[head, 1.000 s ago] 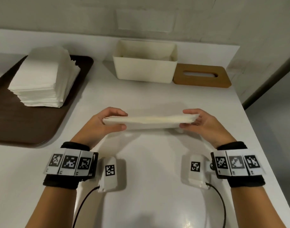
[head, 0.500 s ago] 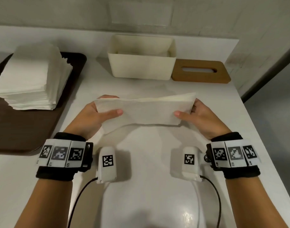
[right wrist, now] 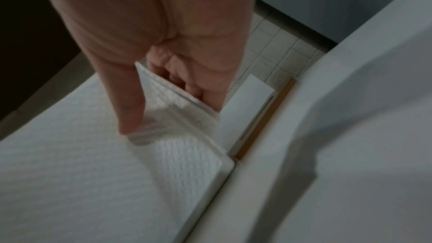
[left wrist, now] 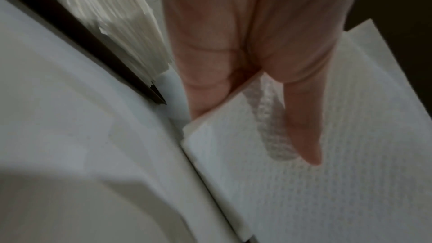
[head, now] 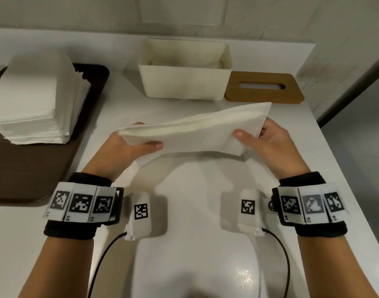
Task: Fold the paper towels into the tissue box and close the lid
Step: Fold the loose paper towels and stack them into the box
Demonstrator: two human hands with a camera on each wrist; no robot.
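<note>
Folded paper towels (head: 192,134), held above the middle of the white surface (head: 195,211); left hand (head: 122,149) and right hand (head: 270,143) each pinch an end, thumb on top, fingers beneath. Open tissue box (head: 184,82) and, apparently touching it, wooden lid (head: 263,89) at the far edge.

Tissue box (head: 184,82) stands behind held paper towels (head: 195,130), lid (head: 263,88) beside its right.

White counter (head: 195,244), pale tiled wall (head: 270,18)
</note>
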